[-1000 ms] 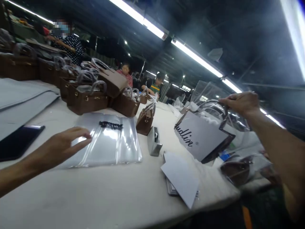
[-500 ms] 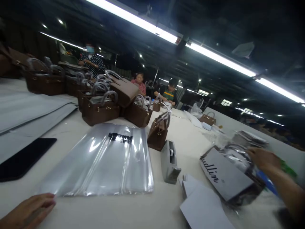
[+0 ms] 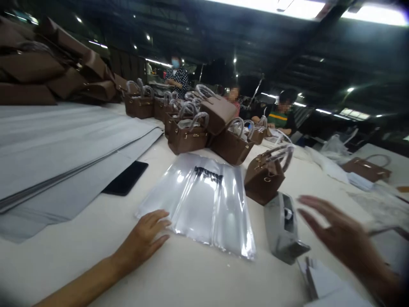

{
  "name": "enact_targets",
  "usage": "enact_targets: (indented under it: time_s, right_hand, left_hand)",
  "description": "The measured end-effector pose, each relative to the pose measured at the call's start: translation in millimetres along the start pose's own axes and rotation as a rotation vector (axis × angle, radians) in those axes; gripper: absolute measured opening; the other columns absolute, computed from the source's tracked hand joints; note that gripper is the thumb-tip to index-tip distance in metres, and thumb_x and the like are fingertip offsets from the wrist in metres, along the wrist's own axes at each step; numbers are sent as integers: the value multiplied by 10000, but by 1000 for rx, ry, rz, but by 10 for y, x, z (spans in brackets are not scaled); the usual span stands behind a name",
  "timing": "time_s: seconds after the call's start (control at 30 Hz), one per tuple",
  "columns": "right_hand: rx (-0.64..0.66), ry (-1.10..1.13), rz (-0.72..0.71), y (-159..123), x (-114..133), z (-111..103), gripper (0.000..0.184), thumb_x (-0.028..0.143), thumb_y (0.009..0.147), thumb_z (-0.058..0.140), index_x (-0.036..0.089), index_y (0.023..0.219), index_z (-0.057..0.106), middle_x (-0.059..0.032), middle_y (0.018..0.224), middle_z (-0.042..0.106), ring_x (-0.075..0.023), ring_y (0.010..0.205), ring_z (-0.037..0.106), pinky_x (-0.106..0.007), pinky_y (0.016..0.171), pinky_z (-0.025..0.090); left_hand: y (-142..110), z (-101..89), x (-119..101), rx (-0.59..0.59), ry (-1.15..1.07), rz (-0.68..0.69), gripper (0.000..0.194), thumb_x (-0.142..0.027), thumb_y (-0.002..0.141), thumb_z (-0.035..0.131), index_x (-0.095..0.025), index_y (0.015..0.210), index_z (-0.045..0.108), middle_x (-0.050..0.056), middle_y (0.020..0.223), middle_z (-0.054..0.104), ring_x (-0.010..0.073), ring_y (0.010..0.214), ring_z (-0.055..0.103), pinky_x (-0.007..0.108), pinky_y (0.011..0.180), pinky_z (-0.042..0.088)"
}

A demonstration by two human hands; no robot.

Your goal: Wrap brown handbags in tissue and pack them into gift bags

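A stack of clear plastic bags (image 3: pixel 204 200) lies flat on the white table (image 3: pixel 179 277). My left hand (image 3: pixel 143 238) rests flat and open on the table, its fingertips at the stack's near left corner. My right hand (image 3: pixel 341 238) hovers open with fingers spread, empty, just right of a grey tape dispenser (image 3: pixel 283 228). A small brown handbag (image 3: pixel 265 179) with wrapped handles stands behind the dispenser.
Several brown handbags (image 3: pixel 188 134) cluster at the table's middle back, more pile up at far left. Grey sheets (image 3: pixel 64 145) and a black phone (image 3: pixel 126 178) lie left. White cards (image 3: pixel 322 285) sit near the right edge. Other people work at the far end.
My right hand has let go of the bagged handbag with the branded card, and it has left view. The view swung left. My left hand moved up to the bag stack's corner.
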State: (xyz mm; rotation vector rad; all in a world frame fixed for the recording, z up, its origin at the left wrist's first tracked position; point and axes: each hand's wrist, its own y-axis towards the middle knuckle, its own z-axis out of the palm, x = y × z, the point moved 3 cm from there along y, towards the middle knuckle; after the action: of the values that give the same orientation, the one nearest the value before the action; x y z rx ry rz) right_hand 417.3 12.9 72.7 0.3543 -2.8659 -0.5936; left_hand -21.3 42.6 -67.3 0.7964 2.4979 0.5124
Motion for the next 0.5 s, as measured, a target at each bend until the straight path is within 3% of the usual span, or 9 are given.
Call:
enact_targets:
  time_s: [0.07, 0.1, 0.17, 0.23, 0.33, 0.37, 0.4, 0.5]
  right_hand:
    - [211, 189, -128, 53, 823, 556, 358, 340, 863, 460, 379, 1219, 447, -34, 1249, 485, -267, 1105, 499, -458, 915, 451]
    - [259, 230, -156, 95, 1115, 764, 346, 338, 878, 446, 329, 1223, 470, -44, 1253, 486, -252, 1133, 478, -438, 942, 436]
    - [168, 258, -166, 276, 1375, 990, 380, 380, 874, 459, 235, 1224, 490, -85, 1259, 484, -250, 1158, 454, -433, 959, 417]
    - [-109, 223, -28, 584, 1195, 950, 452, 443, 859, 469, 181, 1226, 490, -116, 1265, 476, -265, 1157, 448, -452, 950, 410]
    - [-454, 143, 376, 1110, 466, 591, 594, 524, 812, 501, 176, 1288, 428, -111, 1272, 466, -269, 1074, 507, -415, 875, 455]
    - [-516, 110, 531, 1273, 198, 458, 638, 541, 798, 511, 173, 1308, 403, -107, 1260, 478, -264, 1059, 517, -389, 869, 454]
    - [-567, 71, 620, 1430, -38, 335, 691, 540, 788, 522, 96, 1304, 400, -164, 1236, 484, -298, 1082, 494, -410, 893, 426]
    - [-632, 5, 764, 1800, -557, 108, 819, 547, 760, 553, -110, 1225, 401, -329, 1138, 480, -397, 1075, 467, -494, 876, 393]
  left_hand:
    - [153, 81, -41, 84, 43, 49, 305, -242, 836, 491, -202, 1131, 560, 87, 1283, 499, 248, 1215, 426, 406, 1004, 398]
    - [206, 136, -28, 121, 64, 64, 357, -240, 832, 510, -200, 1187, 518, 93, 1321, 459, 260, 1247, 385, 433, 1015, 378]
    - [259, 263, 38, 180, 97, 106, 464, -260, 814, 560, -209, 1261, 443, 97, 1352, 419, 284, 1273, 339, 484, 1014, 357]
    - [259, 386, 122, 193, 120, 172, 502, -305, 805, 586, -219, 1274, 427, 96, 1333, 445, 296, 1267, 346, 498, 998, 364]
    - [213, 507, 209, 118, 153, 253, 417, -316, 829, 560, -237, 1230, 475, 73, 1283, 503, 288, 1255, 368, 481, 1004, 348]
    - [196, 529, 219, 86, 164, 262, 378, -288, 842, 543, -248, 1214, 488, 58, 1276, 512, 279, 1255, 368, 472, 1012, 334]
    - [181, 545, 220, 57, 172, 264, 342, -249, 853, 524, -259, 1194, 503, 40, 1267, 521, 270, 1255, 370, 462, 1017, 321]
    - [161, 586, 207, -41, 144, 239, 296, -160, 870, 452, -279, 1125, 543, -10, 1226, 554, 237, 1249, 376, 436, 1038, 260]
